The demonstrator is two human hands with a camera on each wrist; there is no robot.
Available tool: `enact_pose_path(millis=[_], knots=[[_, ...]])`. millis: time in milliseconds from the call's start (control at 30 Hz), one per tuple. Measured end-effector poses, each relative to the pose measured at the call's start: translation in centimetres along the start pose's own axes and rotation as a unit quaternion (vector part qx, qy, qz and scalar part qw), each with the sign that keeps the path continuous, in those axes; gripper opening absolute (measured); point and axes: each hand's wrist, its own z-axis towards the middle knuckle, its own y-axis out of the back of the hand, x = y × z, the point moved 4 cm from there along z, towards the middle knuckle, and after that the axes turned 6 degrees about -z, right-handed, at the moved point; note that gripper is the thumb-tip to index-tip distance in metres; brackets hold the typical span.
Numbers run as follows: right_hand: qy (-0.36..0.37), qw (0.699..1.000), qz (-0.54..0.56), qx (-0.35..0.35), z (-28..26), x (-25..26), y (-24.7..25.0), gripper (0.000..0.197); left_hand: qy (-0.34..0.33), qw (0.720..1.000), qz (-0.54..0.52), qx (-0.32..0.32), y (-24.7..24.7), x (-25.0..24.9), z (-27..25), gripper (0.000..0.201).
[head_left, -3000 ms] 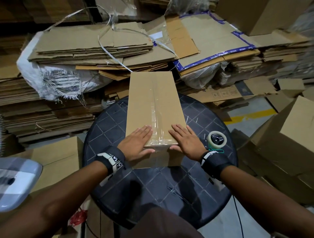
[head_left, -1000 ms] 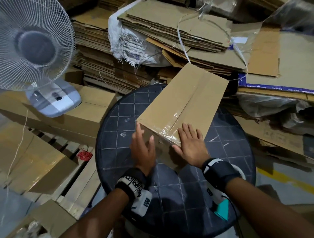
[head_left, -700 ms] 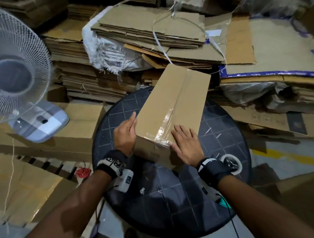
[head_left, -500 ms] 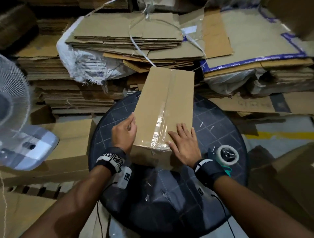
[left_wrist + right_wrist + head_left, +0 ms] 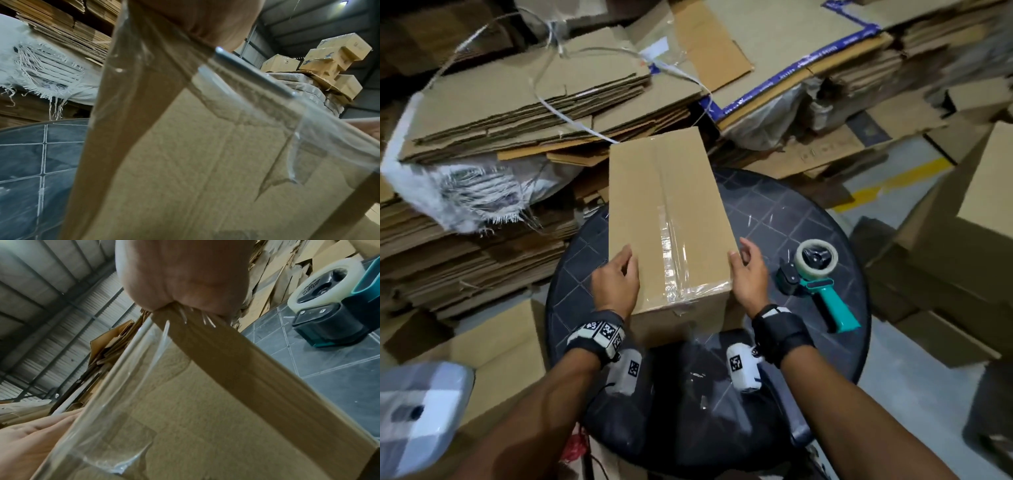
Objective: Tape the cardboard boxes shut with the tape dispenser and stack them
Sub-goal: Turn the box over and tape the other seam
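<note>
A long brown cardboard box (image 5: 671, 205) lies on the round black table (image 5: 791, 222), with clear tape running along its top seam and folded over the near end. My left hand (image 5: 616, 277) grips the near left top edge, thumb on the lid. My right hand (image 5: 748, 274) grips the near right edge the same way. In the wrist views each palm (image 5: 205, 21) (image 5: 180, 272) presses on a near top corner of the box (image 5: 205, 162) (image 5: 185, 418). The teal tape dispenser (image 5: 818, 274) (image 5: 329, 305) lies on the table just right of my right hand, untouched.
Piles of flattened cardboard (image 5: 517, 96) and a torn white woven sack (image 5: 465, 192) crowd the far and left sides. Made-up boxes (image 5: 979, 205) stand on the floor at right, another box (image 5: 500, 349) at lower left beside a fan base (image 5: 417, 411).
Both hands have slid from the box's taped near end out to its two side edges. The box has swung from a slant to lie straight away from me.
</note>
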Motion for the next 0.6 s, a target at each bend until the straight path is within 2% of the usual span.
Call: enact_pose_path(millis=[133, 267, 333, 433, 500, 600], knots=[[0.042, 0.996, 0.049, -0.056, -0.3, 0.2, 0.1, 0.029, -0.027, 0.999, 0.038, 0.011, -0.1, 0.0, 0.2, 0.028], [0.067, 0.995, 0.034, -0.067, -1.9, -1.3, -0.2, 0.042, -0.009, 0.998, 0.053, 0.038, -0.1, 0.0, 0.2, 0.034], [0.048, 0.997, 0.040, -0.053, -2.6, -2.4, -0.5, 0.053, 0.005, 0.998, 0.051, 0.038, -0.1, -0.1, 0.2, 0.033], [0.002, 0.999, 0.044, -0.016, -2.8, -2.5, -0.6, 0.061, 0.015, 0.999, 0.030, 0.027, 0.1, -0.4, 0.2, 0.029], [-0.032, 0.999, 0.024, -0.010, -2.6, -1.9, -0.2, 0.057, 0.016, 0.999, 0.015, 0.023, 0.2, -0.3, 0.3, 0.026], [-0.022, 0.999, 0.020, -0.033, -2.3, -0.3, 0.3, 0.052, 0.014, 0.999, 0.009, 0.032, 0.1, -0.1, 0.3, 0.029]])
